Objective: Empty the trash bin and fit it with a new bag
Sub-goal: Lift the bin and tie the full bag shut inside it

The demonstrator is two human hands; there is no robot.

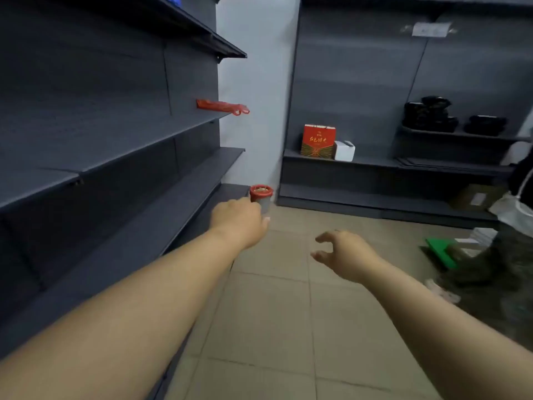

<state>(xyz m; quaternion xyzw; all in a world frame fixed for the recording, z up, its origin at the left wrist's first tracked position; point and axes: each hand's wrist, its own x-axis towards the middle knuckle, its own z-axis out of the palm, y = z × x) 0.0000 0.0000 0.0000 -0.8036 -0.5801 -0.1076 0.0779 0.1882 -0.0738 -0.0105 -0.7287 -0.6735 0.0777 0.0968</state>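
Observation:
A small grey trash bin (264,199) lined with a red bag stands on the floor in the far corner, between the two shelf units; it looks full to the rim. My left hand (238,222) is stretched toward it, fingers curled under, nothing visible in it, its knuckles overlapping the bin's lower left in the picture. My right hand (343,252) hovers lower and to the right, fingers spread and curved, empty. A folded red plastic bag (222,106) lies on the end of a left-hand shelf, sticking out over the edge.
Dark grey shelving (115,157) runs along the left; another unit (389,166) covers the back wall, holding a red gift bag (318,141), a white box (344,151) and black containers (429,115). At right lie a green item (441,251) and a white bag (516,210). The floor is beige tile.

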